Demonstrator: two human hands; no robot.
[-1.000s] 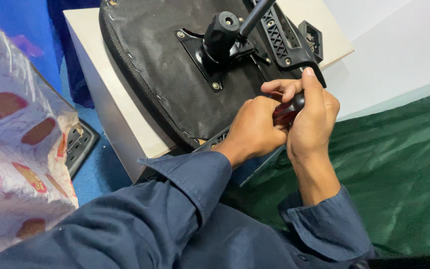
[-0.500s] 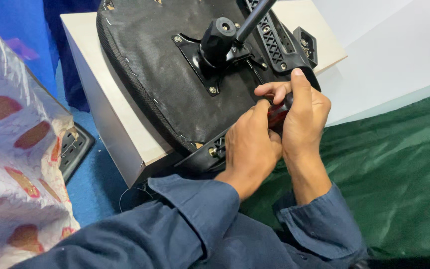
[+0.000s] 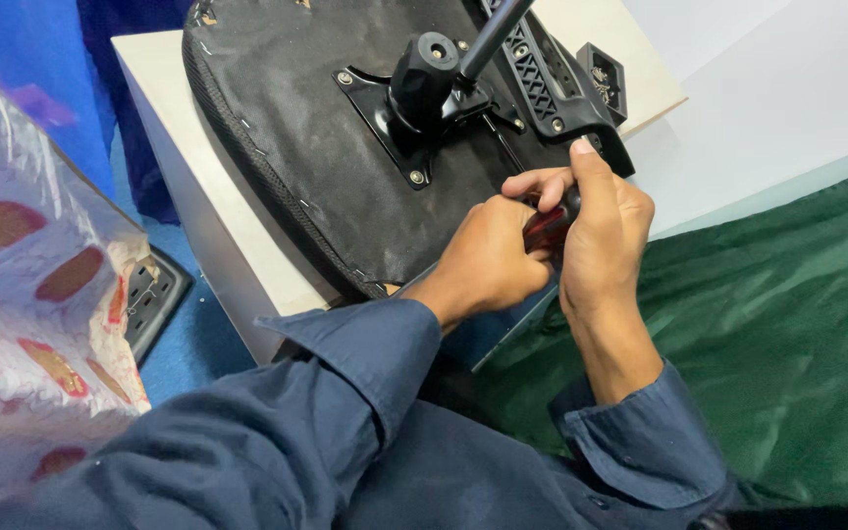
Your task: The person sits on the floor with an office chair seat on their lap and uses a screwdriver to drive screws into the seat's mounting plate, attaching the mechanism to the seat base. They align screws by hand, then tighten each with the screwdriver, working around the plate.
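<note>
Your left hand (image 3: pixel 488 260) and right hand (image 3: pixel 601 231) are both closed around the dark red tool handle (image 3: pixel 547 228) at the near edge of the upturned chair seat (image 3: pixel 296 147); it looks rigid, light and smooth, so grip its middle firmly

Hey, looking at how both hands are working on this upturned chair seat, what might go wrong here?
The seat overhangs the white table edge, so pushing might tip it. Both hands, left and right, crowd one red-handled tool; a slip could jab fingers against the black bracket.
</note>
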